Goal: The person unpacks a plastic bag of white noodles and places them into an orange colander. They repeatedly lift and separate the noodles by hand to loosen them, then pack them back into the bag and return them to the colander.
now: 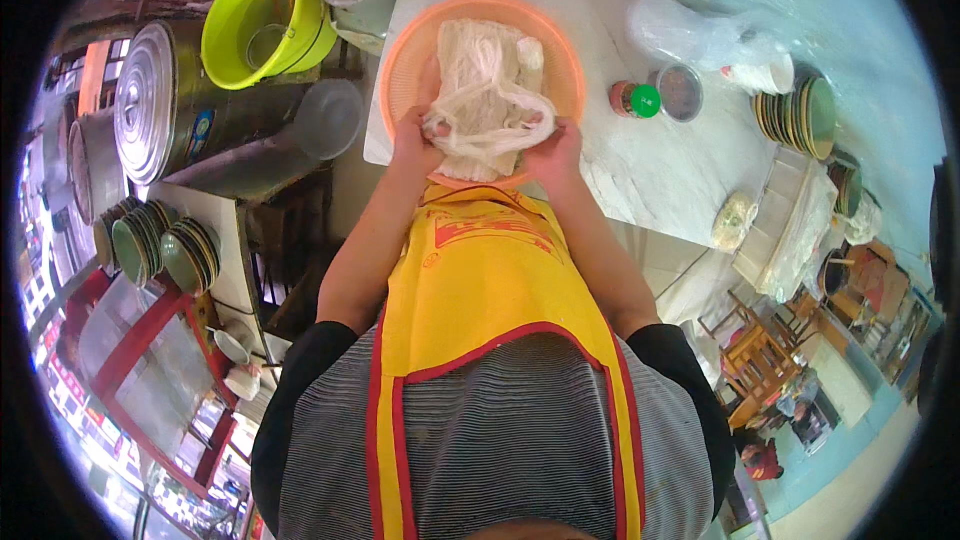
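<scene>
My left hand (417,141) and my right hand (556,150) grip opposite sides of the bunched rim of a thin white plastic bag (495,136). The bag's mouth is spread between them. It lies over a round orange plastic basket (390,67) that stands on a white marble-patterned table (577,22). A pale beige folded mass (480,34) shows in the basket, under or inside the bag; what it is cannot be made out. A small white piece (530,52) rests at its upper right. My fingertips are partly hidden by the plastic.
To the right are a green-lidded jar (635,100), a round clear tub (679,92), white cups (761,75) and stacked green plates (795,116). A lime-green bucket (232,30), a large lidded metal pot (146,101) and more stacked plates (187,255) stand left. Wooden chairs (761,371) are lower right.
</scene>
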Action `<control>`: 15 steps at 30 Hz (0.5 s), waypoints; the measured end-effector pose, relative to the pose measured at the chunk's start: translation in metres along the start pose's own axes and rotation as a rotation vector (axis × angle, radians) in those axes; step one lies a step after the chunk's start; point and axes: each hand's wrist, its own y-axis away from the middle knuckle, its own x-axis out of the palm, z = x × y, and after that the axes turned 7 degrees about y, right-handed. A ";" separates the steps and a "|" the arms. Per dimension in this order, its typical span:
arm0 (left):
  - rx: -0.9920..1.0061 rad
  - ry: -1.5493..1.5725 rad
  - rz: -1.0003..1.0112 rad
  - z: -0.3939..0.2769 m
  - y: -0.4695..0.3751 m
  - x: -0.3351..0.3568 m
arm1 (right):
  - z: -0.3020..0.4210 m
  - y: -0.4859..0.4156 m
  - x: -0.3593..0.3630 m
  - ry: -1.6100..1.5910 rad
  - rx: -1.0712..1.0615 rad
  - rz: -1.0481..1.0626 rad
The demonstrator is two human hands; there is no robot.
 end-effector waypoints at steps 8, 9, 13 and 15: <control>-0.291 -0.052 0.155 -0.043 0.010 0.003 | 0.019 0.015 0.022 0.246 0.086 0.102; -0.330 -0.096 0.099 -0.036 0.013 0.005 | 0.004 0.020 0.032 0.338 0.060 0.122; -0.414 -0.366 0.303 -0.006 0.019 0.011 | -0.049 0.038 0.060 0.910 -0.093 0.135; -0.336 -0.500 0.305 -0.001 0.020 0.012 | -0.061 0.044 0.062 1.367 -0.162 0.095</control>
